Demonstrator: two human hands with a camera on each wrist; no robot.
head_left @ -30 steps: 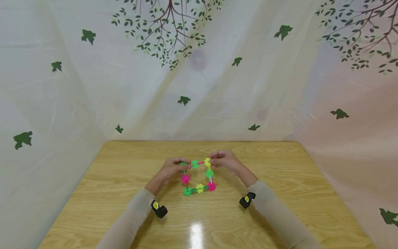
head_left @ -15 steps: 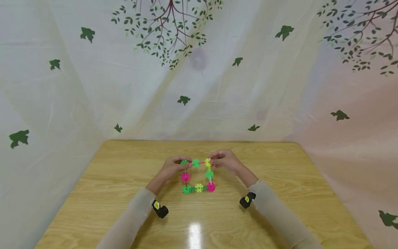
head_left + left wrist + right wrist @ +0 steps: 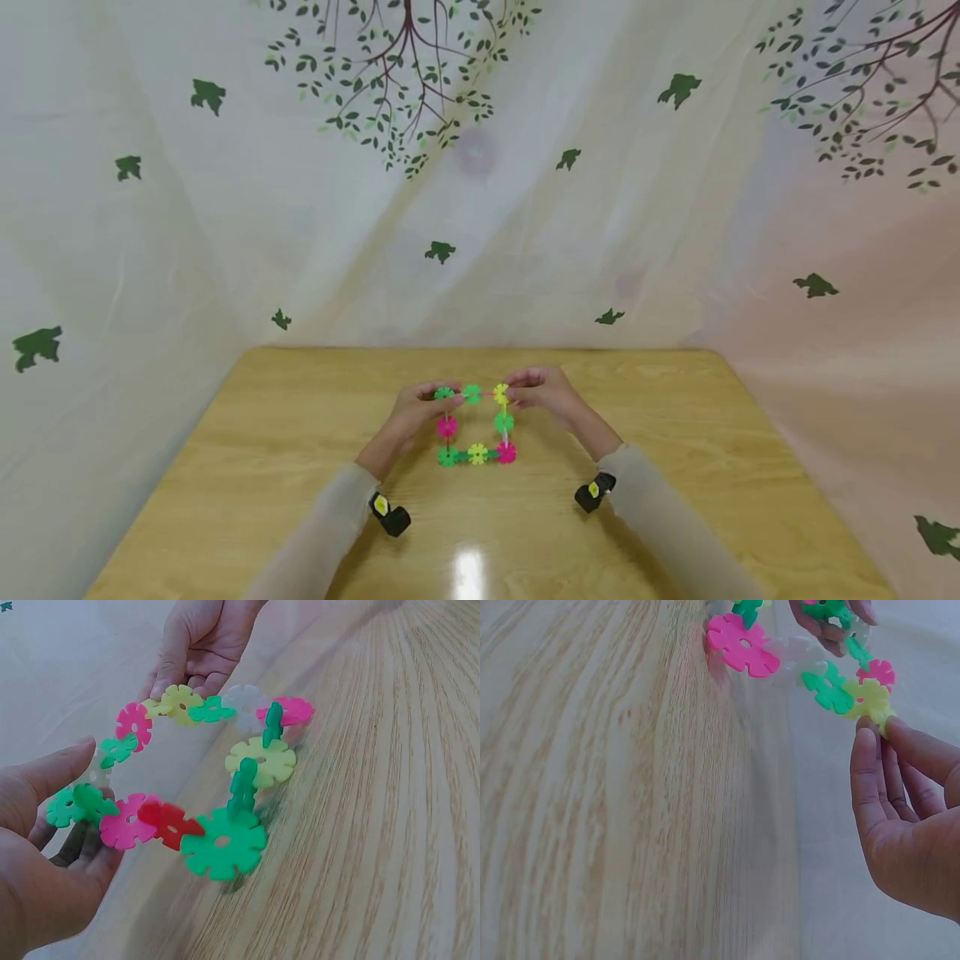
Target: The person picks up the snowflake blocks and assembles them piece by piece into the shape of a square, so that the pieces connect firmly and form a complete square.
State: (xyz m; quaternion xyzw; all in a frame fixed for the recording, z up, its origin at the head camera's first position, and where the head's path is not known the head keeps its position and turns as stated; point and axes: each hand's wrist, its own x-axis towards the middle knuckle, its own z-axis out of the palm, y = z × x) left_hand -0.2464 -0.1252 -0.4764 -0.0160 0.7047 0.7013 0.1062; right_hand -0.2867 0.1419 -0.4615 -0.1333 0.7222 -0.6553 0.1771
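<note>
A square ring of interlocking plastic snowflake discs, in green, pink, yellow, red and white, is held up between both hands. My left hand pinches the green discs at its far left corner; in the left wrist view thumb and fingers close around these green discs. My right hand pinches the yellow disc at the far right corner between thumb and fingertips. The near side, with a green disc and a pink disc at its corners, hangs toward the table.
Beneath the ring lies the wood-grain table. A pale curtain printed with leaves and branches surrounds it on the far side and both flanks. Small black cameras are strapped to both wrists.
The ring's left side has shifted slightly, and its outline now looks squarer and more level. Both hands keep their hold at the far corners. The head view has tilted a little.
</note>
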